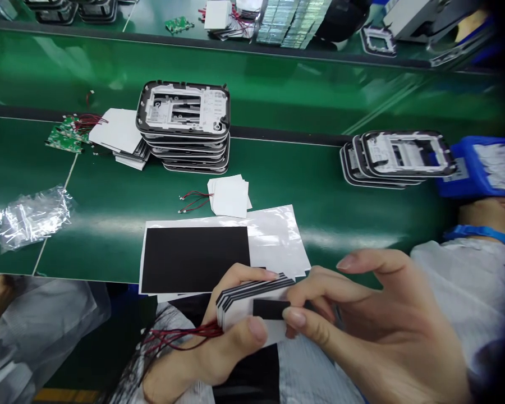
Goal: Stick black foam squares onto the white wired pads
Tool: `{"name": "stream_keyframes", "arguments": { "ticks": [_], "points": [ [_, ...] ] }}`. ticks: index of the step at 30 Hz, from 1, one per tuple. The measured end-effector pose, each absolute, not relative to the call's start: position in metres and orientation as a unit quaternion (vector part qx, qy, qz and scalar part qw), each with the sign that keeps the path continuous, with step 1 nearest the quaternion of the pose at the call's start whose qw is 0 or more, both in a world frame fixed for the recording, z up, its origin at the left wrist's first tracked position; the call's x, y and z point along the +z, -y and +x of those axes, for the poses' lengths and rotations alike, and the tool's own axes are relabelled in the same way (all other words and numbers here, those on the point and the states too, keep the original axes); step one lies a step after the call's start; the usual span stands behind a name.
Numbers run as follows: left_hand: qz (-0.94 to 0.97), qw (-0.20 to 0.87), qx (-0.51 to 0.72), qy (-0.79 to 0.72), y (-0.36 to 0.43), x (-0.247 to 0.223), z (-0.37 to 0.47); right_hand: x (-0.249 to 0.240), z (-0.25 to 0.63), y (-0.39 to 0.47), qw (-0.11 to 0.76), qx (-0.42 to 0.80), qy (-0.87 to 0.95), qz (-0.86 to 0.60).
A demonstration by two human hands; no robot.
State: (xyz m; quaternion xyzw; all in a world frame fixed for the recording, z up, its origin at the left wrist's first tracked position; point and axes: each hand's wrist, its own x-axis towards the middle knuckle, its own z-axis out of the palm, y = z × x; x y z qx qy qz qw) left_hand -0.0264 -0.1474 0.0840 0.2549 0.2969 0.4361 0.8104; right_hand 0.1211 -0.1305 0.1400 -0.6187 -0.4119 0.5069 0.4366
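My left hand (210,353) is closed around a stack of thin white panels (238,310) with black stripes along their edges, held just off the table's near edge. Dark red wires (185,336) trail from the stack's left end. A black adhesive strip (267,309) lies across the top panel's face. My right hand (387,320) pinches the right end of this strip between thumb and finger, its index finger raised. Just beyond my hands lies a black sheet (196,255) on white backing paper (273,224). Several white wired panels (229,196) rest behind the paper.
Stacked black-and-white plastic frames (185,112) stand mid-table, beside more white panels (118,130) and green circuit boards (67,134). A clear plastic bag (36,219) lies left. More frames (404,154) and a blue bin (454,168) are at right. Co-workers' arms (467,286) flank me.
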Motion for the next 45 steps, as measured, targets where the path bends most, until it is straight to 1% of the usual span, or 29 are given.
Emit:
{"name": "stream_keyframes", "arguments": {
  "ticks": [8,13,21,26,39,45],
  "points": [
    [0.245,0.807,0.421,-0.334,0.146,0.088,-0.027,0.139,0.121,0.13,0.435,0.519,0.408,-0.612],
    [0.233,0.817,0.412,-0.329,0.146,0.092,-0.025,0.138,0.122,0.131,0.432,0.519,0.411,-0.612],
    [0.259,0.804,0.418,-0.335,0.152,0.081,-0.027,0.135,0.123,0.132,0.432,0.518,0.4,-0.621],
    [0.253,0.805,0.413,-0.343,0.154,0.078,-0.026,0.13,0.13,0.131,0.413,0.531,0.444,-0.592],
    [0.26,0.776,0.432,-0.378,0.154,0.08,-0.024,0.125,0.127,0.134,0.416,0.503,0.465,-0.598],
    [0.281,0.77,0.422,-0.388,0.152,0.078,-0.023,0.122,0.125,0.135,0.399,0.45,0.513,-0.613]
  ]
}}
